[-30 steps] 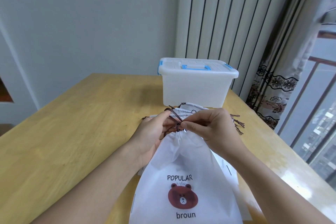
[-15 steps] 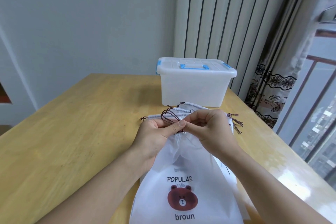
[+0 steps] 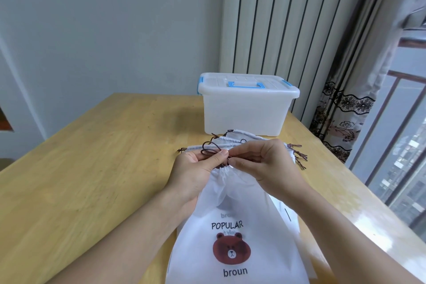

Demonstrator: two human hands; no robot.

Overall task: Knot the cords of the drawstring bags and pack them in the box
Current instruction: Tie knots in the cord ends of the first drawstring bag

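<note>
The top bag point(image 3: 232, 226) lies on the table point(image 3: 92, 180) just in front of the closed box point(image 3: 247, 108), its long axis running from the person toward the box, with the gathered neck at the box end. Both hands meet at that neck: the left hand point(image 3: 198, 170) and the right hand point(image 3: 265, 163) each pinch the dark cord point(image 3: 211, 148), whose loops stand just on the left-hand side. The knot looks unfinished, so tightening probably means pulling the hands apart sideways, across the bag's length.

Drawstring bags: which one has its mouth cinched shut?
The top bag with the bear print, its neck gathered where the left hand and right hand pinch the brown cord. The bags underneath lie flat, mouths ungathered.
</note>
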